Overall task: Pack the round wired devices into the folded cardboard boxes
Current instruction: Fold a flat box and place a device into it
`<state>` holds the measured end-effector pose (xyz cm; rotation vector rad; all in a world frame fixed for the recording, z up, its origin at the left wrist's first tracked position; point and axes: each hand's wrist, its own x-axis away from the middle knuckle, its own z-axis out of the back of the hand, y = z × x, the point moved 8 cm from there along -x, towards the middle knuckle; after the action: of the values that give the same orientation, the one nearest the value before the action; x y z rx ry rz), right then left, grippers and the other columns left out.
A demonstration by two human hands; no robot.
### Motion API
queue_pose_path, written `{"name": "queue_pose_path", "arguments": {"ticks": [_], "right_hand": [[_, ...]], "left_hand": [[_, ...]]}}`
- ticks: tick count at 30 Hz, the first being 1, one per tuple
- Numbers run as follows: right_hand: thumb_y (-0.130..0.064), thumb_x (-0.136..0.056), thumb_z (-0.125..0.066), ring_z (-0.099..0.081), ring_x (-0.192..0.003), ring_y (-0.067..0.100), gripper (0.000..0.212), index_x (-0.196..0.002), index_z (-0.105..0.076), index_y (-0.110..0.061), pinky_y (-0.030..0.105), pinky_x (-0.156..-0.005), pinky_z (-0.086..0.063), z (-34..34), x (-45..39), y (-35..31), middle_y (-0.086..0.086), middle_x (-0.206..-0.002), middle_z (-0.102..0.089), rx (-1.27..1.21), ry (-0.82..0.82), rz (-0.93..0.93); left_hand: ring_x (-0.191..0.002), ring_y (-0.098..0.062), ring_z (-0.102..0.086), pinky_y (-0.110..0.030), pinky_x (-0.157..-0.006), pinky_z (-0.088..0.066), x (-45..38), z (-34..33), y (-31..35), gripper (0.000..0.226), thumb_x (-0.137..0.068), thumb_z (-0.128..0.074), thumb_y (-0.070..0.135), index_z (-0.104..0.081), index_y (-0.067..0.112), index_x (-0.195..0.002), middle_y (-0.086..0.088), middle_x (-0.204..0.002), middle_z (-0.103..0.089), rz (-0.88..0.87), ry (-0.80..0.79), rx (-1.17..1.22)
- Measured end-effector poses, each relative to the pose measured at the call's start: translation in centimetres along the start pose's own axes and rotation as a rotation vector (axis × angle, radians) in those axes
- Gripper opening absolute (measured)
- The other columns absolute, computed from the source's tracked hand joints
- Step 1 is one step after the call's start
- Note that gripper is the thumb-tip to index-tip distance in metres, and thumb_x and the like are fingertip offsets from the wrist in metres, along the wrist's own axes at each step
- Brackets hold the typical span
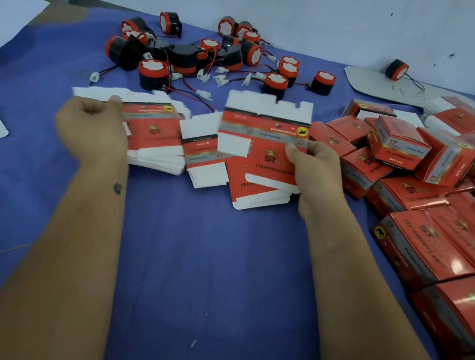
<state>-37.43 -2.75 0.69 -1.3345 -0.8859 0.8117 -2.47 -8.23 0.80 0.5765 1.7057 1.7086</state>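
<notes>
Your right hand point(311, 171) pinches flat box point(264, 129) (unfolded); your left hand point(92, 127) grips box stack point(151, 138).

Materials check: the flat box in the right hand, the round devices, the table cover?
Flat box: thin printed card, glossy red outside, plain white flaps. Round devices: likely moulded plastic, black bodies with red rims and thin insulated wires. Table cover: blue, matte, faintly creased, probably cloth.

Red-and-white printed flat cartons point(262, 141), black devices with red rims point(153, 73), blue tablecloth point(203, 266).
</notes>
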Motion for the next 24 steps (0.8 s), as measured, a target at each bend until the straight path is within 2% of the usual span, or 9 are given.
{"name": "queue_pose_path", "arguments": {"ticks": [2,5,8,10,12,14,18,21,24], "right_hand": [[-0.017,-0.098,-0.057,-0.068,-0.078,0.005,0.007,-0.103,-0.062,-0.018,0.019,-0.057,-0.053,0.1,0.0,-0.2,-0.005,-0.094,-0.069,-0.023,0.064,0.038],[-0.017,-0.096,-0.058,-0.066,-0.076,0.003,0.014,-0.087,-0.061,-0.027,0.020,-0.063,-0.054,0.4,0.6,-1.6,-0.009,-0.086,-0.067,0.099,0.154,0.218],[-0.010,-0.095,-0.060,-0.067,-0.079,0.005,0.011,-0.088,-0.063,-0.019,0.018,-0.066,-0.054,0.6,1.3,-2.9,-0.007,-0.083,-0.069,-0.021,0.165,0.353],[-0.005,-0.095,-0.059,-0.069,-0.086,0.007,0.011,-0.093,-0.063,-0.015,0.020,-0.073,-0.055,-0.5,1.4,-3.0,-0.005,-0.087,-0.071,-0.132,0.032,0.365],[0.000,-0.095,-0.056,-0.069,-0.094,0.008,0.020,-0.096,-0.065,-0.018,0.024,-0.083,-0.055,-1.8,1.7,-3.2,-0.007,-0.092,-0.072,-0.119,-0.087,0.396],[0.001,-0.097,-0.050,-0.066,-0.099,0.004,0.026,-0.103,-0.065,-0.020,0.021,-0.089,-0.051,-2.6,2.0,-3.5,-0.010,-0.099,-0.071,0.005,-0.134,0.438],[-0.001,-0.101,-0.040,-0.056,-0.091,-0.011,0.031,-0.109,-0.057,-0.026,0.003,-0.080,-0.041,-3.4,2.6,-3.7,-0.017,-0.099,-0.061,0.204,-0.117,0.522],[-0.002,-0.101,-0.037,-0.053,-0.084,-0.015,0.031,-0.107,-0.054,-0.028,0.001,-0.074,-0.039,-3.8,3.0,-3.5,-0.022,-0.090,-0.059,0.251,-0.115,0.550],[-0.004,-0.102,-0.037,-0.052,-0.084,-0.017,0.027,-0.114,-0.057,-0.018,-0.001,-0.071,-0.039,-4.2,3.0,-3.3,-0.023,-0.090,-0.058,0.281,-0.126,0.553]], "left_hand": [[-0.099,-0.017,-0.064,-0.033,-0.089,-0.053,-1.8,1.4,-0.5,0.012,-0.086,-0.062,0.036,-0.062,0.024,-0.089,0.002,-0.100,-0.068,-0.004,0.086,-0.158],[-0.122,-0.019,-0.054,-0.038,-0.103,-0.044,-2.5,1.3,-1.0,0.025,-0.087,-0.046,0.039,-0.039,0.038,-0.111,0.000,-0.135,-0.054,0.055,0.031,-0.264],[-0.118,-0.016,-0.052,-0.029,-0.098,-0.040,1.1,0.5,4.1,0.030,-0.082,-0.048,0.028,-0.054,0.027,-0.112,-0.001,-0.125,-0.056,-0.352,0.054,-0.275],[-0.117,-0.004,-0.049,-0.017,-0.102,-0.036,4.6,-2.7,5.7,0.035,-0.087,-0.053,0.015,-0.058,0.013,-0.122,0.009,-0.122,-0.054,-0.439,-0.218,-0.006],[-0.129,-0.001,-0.043,-0.021,-0.111,-0.035,7.9,-5.9,5.9,0.049,-0.094,-0.054,0.007,-0.043,0.017,-0.141,0.010,-0.139,-0.046,-0.296,-0.547,0.237],[-0.138,0.001,-0.035,-0.021,-0.111,-0.036,10.6,-7.4,6.6,0.062,-0.098,-0.052,0.007,-0.025,0.022,-0.151,0.008,-0.151,-0.037,-0.284,-0.702,0.339],[-0.122,-0.005,-0.051,-0.016,-0.092,-0.045,11.1,-6.9,7.5,0.046,-0.097,-0.054,0.010,-0.040,0.019,-0.140,0.003,-0.135,-0.050,-0.308,-0.622,0.492],[-0.092,-0.010,-0.056,-0.020,-0.079,-0.049,10.6,-6.5,7.4,0.012,-0.093,-0.061,0.015,-0.053,0.018,-0.102,-0.001,-0.099,-0.057,-0.225,-0.554,0.532],[-0.084,-0.011,-0.057,-0.022,-0.072,-0.050,10.2,-5.8,6.9,0.016,-0.089,-0.066,0.014,-0.052,0.021,-0.087,0.000,-0.088,-0.058,-0.151,-0.423,0.557]]}}
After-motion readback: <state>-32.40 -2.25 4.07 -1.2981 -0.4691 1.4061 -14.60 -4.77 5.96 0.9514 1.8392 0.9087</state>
